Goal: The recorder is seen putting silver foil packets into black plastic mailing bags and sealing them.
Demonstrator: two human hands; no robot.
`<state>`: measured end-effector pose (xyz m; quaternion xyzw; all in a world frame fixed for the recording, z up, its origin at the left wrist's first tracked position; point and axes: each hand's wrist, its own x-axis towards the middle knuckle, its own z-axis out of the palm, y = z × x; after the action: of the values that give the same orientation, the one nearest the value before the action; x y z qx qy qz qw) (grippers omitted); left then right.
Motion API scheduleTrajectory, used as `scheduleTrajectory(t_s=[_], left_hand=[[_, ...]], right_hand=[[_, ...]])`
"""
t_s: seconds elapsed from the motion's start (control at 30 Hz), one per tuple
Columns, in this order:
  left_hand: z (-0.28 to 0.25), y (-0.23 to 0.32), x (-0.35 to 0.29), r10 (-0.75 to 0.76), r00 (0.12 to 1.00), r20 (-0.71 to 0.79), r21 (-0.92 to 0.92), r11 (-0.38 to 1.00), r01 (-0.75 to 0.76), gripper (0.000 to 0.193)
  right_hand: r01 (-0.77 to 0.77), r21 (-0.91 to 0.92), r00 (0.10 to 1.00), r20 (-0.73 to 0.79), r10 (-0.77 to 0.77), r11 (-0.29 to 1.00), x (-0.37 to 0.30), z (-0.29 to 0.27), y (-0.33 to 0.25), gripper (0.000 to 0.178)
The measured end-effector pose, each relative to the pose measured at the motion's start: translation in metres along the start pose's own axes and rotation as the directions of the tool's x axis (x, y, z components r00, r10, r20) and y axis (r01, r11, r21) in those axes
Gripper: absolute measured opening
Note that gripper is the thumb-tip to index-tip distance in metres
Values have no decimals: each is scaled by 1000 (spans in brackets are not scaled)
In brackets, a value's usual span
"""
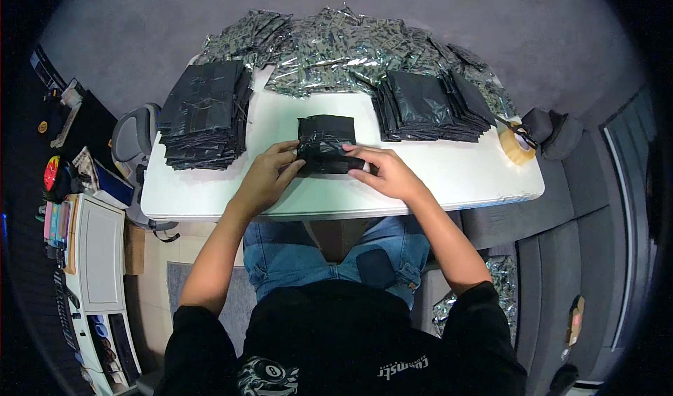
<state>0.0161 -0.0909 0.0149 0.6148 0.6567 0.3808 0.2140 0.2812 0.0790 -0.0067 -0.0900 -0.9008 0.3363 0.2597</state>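
Note:
A small black plastic packet (325, 131) lies on the white table in front of me, its surface creased and shiny. My left hand (269, 174) grips its left edge, with thumb and fingertips pressed at the near-left side. From the right, my right hand (384, 173) pinches the near-right edge, fingers above and thumb below. A small pale spot shows beside the right fingertips; I cannot make out what it is. What lies inside the packet is hidden.
A tall stack of flat black packets (203, 112) stands at the left, another stack (419, 105) at the right. Camouflage-patterned shiny pouches (343, 49) are heaped along the far edge. Near the right edge are a tape roll (517, 148) and black-handled scissors (522, 131).

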Motion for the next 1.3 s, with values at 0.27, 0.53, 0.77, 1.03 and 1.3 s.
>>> scheduleTrajectory(t_s=[0.27,0.53,0.77,1.03,1.3], left_hand=[[8,-8,1,38,989,-140,-64,997,-48,29],[13,-10,12,-140,973,-184,-63,989,131,32],[23,-21,11,-39,970,-240,-278,960,-30,30],[25,-14,22,-171,964,-202,-79,984,158,28],[28,4,18,-216,929,-301,77,965,249,27]], right_hand=[[-337,118,930,-113,350,934,7,10,12,41],[-411,53,858,-316,406,910,24,31,-1,40],[-369,-106,845,-453,285,923,18,35,-15,25],[-424,-261,836,-480,264,867,20,39,-10,22],[-451,-233,812,-508,287,862,16,41,-13,19]])
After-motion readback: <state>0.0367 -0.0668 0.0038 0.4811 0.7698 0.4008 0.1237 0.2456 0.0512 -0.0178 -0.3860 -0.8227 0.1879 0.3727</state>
